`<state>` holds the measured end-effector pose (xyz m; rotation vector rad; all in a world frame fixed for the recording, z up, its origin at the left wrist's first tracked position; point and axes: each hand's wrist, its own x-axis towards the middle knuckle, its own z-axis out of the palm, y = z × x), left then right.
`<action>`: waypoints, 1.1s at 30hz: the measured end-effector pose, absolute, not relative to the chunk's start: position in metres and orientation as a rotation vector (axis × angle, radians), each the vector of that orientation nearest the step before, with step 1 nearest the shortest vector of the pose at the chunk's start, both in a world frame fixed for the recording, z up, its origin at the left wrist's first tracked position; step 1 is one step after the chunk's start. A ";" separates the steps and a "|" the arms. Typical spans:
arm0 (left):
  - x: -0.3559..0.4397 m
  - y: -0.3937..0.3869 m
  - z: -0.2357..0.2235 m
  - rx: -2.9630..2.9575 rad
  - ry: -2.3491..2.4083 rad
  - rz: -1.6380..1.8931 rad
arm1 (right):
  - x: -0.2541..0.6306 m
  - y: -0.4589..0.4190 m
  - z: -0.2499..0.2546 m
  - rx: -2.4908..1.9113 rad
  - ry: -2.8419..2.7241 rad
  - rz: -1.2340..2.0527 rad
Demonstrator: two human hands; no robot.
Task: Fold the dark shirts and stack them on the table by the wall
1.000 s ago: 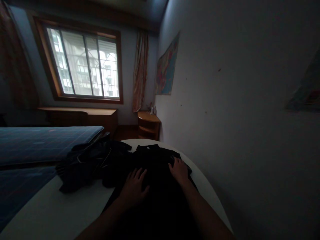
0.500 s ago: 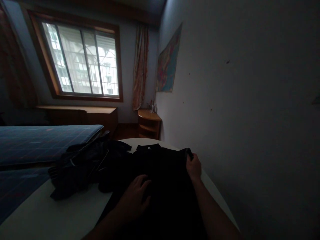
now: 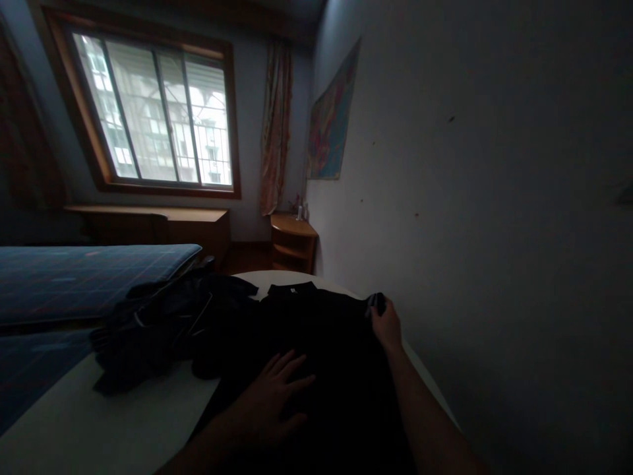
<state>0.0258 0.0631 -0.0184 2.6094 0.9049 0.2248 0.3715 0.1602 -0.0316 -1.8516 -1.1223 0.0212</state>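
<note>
A black garment point(image 3: 321, 343) lies spread on a white table point(image 3: 123, 429) in front of me. My left hand point(image 3: 274, 396) rests flat on the garment's middle with its fingers stretched out. My right hand point(image 3: 386, 323) is closed on the garment's right edge, near the table's far right side. A pile of dark clothes point(image 3: 163, 323) sits to the left of the garment, touching it.
A bed with a blue cover point(image 3: 74, 277) stands at the left. A white wall point(image 3: 469, 198) runs close along the right. A window point(image 3: 153, 119), a wooden desk point(image 3: 163, 224) and a corner shelf point(image 3: 291, 241) are at the far end.
My right hand moved from the garment's top to its right edge and gripped it. My left hand slid a little right and flattened on the cloth.
</note>
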 end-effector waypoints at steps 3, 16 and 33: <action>0.024 0.063 -0.017 2.613 0.894 0.215 | 0.373 0.157 -0.020 -1.850 -1.103 -0.042; 0.022 0.058 -0.016 2.637 0.744 0.218 | 0.341 0.147 0.025 -1.822 -1.546 0.052; 0.024 0.055 -0.010 2.643 0.774 0.179 | 0.313 0.145 -0.008 -1.951 -1.943 0.090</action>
